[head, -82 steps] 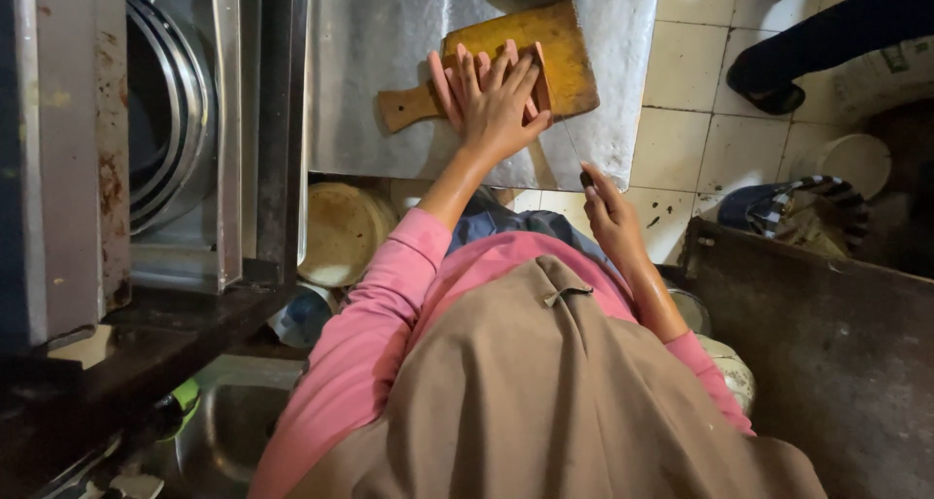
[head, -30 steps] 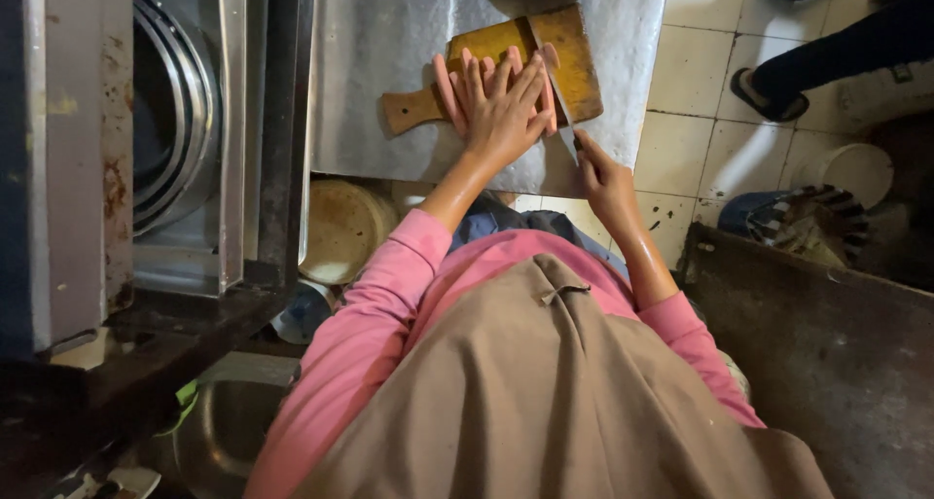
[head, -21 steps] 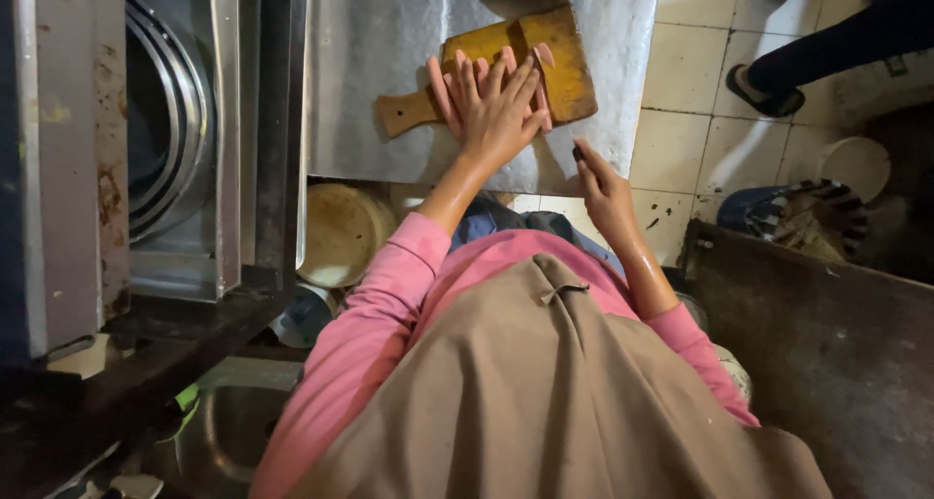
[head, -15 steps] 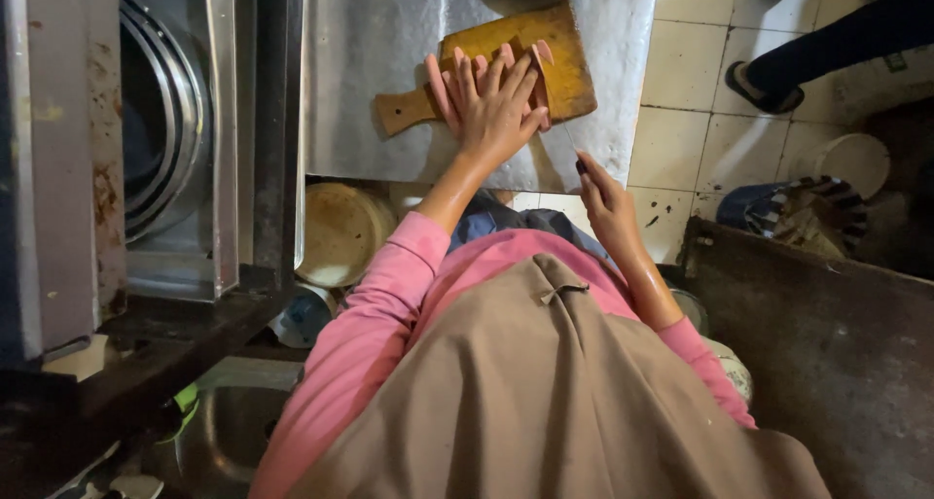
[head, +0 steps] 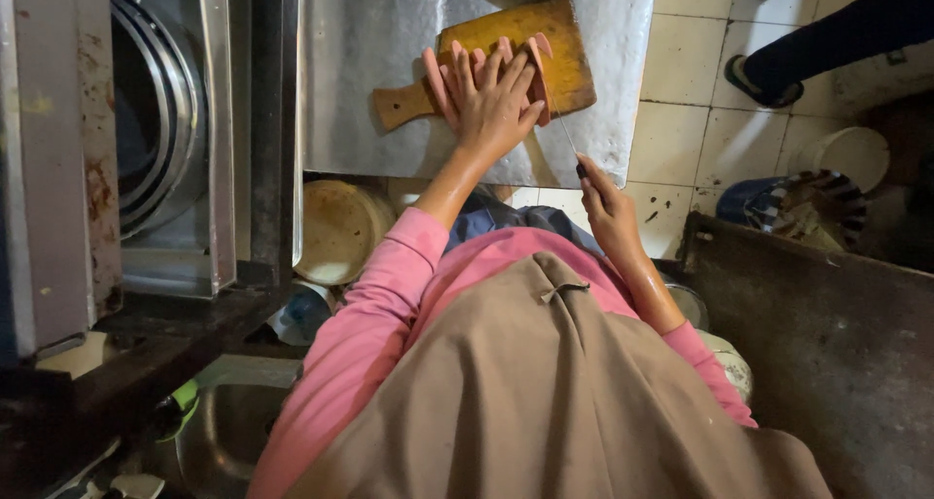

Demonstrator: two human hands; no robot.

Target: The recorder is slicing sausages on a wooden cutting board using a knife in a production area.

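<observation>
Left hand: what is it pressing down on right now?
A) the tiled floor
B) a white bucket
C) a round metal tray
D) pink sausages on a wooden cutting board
D: the left hand lies flat over pink sausages on the wooden cutting board, while the right hand holds a knife.

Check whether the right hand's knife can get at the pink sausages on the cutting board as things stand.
Probably yes. The right hand holds a knife whose blade already lies beside the sausages, which the left hand pins on the cutting board; only those fingers crowd the cut.
</observation>
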